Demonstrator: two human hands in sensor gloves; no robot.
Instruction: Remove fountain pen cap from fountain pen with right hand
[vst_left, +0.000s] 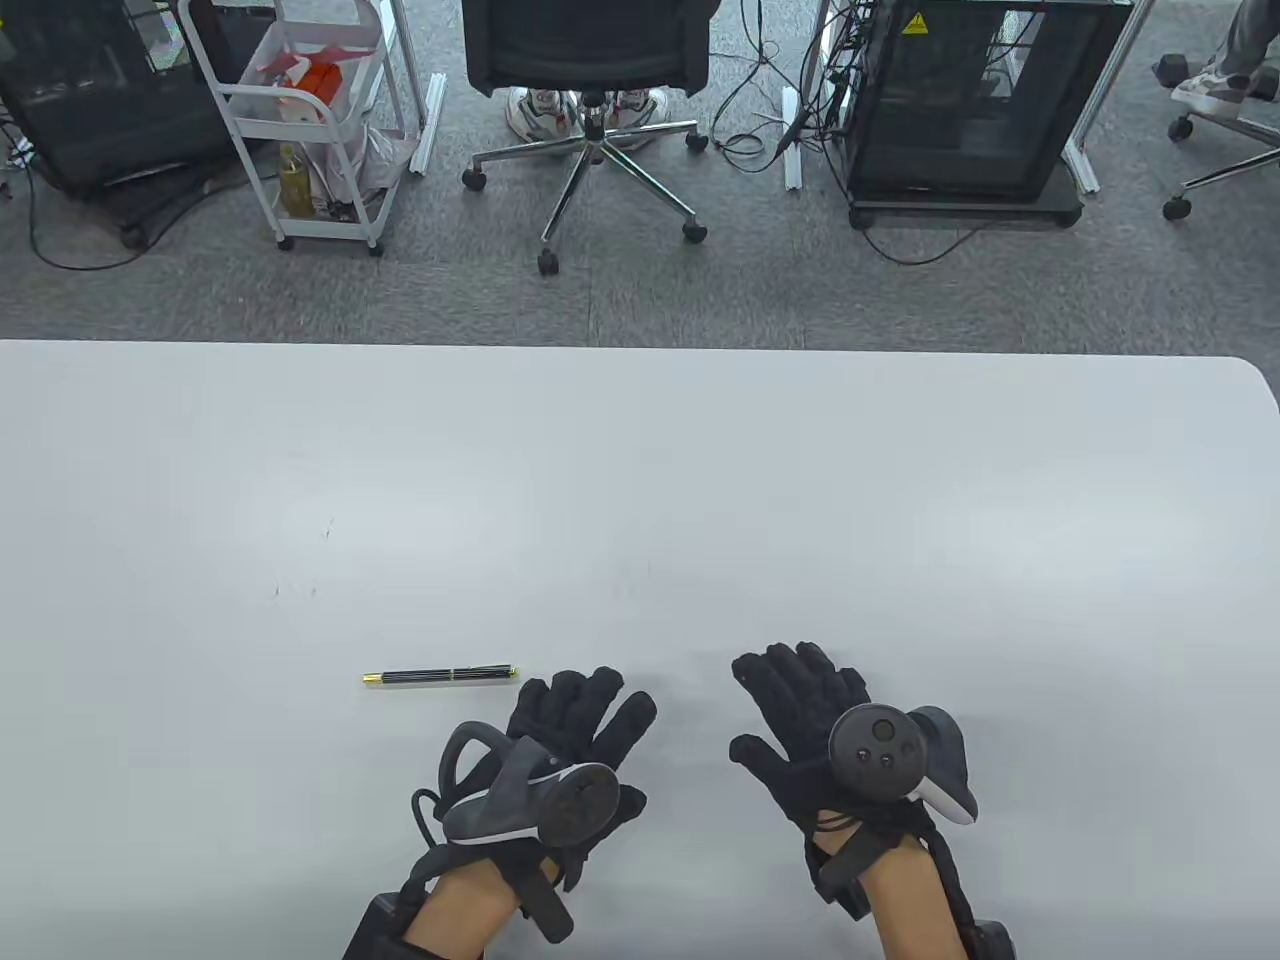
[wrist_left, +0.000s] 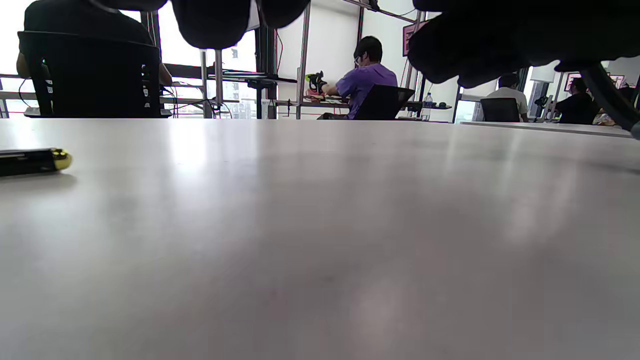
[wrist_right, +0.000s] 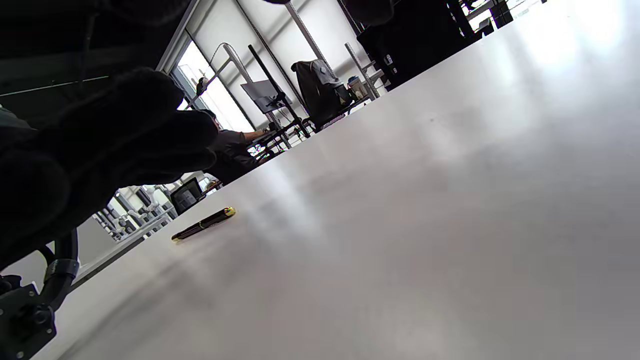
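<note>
A black fountain pen (vst_left: 440, 677) with gold ends and a gold middle band lies flat on the white table (vst_left: 640, 480), capped. It also shows in the right wrist view (wrist_right: 203, 224), and its gold end shows in the left wrist view (wrist_left: 35, 161). My left hand (vst_left: 585, 715) is just right of the pen's right end, fingers spread, holding nothing. My right hand (vst_left: 795, 690) is further right, fingers spread, holding nothing. Neither hand touches the pen.
The table's far edge (vst_left: 640, 348) runs across the view, with its rounded corner at the right. Beyond it stand an office chair (vst_left: 590, 60), a white cart (vst_left: 300, 110) and a black cabinet (vst_left: 970, 100) on the floor.
</note>
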